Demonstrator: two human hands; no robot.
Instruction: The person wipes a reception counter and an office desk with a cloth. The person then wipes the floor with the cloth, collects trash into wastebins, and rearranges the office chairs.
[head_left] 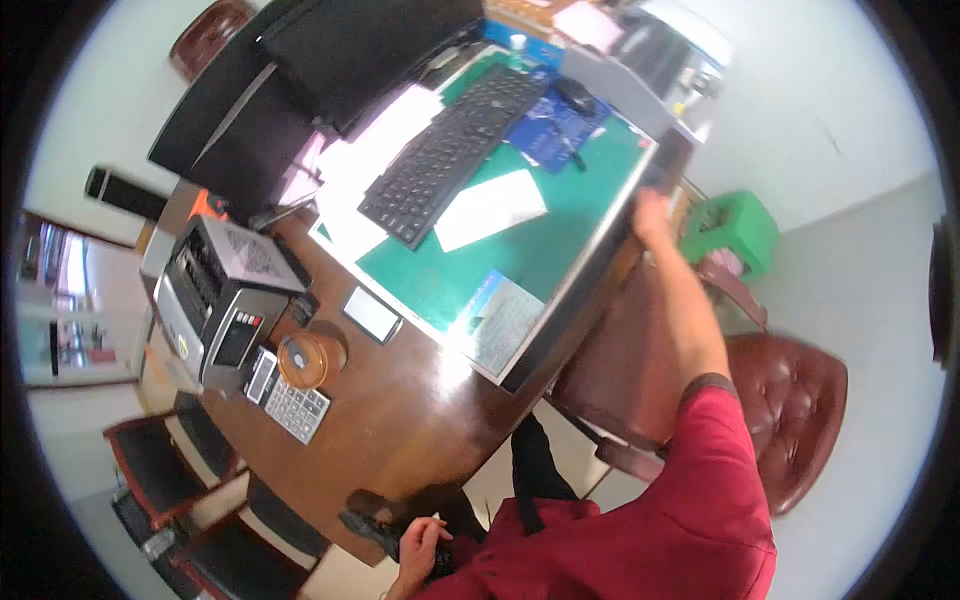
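Two bare hands at one brown counter (385, 435), the right hand (652, 216) by its right edge.
One keyboard (455, 155), one mouse (576, 96) farther off, one phone (373, 314); one calculator (300, 411), left, is partly hidden by a round container (305, 360). The right hand is blurred, its grip impossible to tell; the near left hand (424, 548) curls, any hold unclear. The far monitor (375, 55) is cut off.
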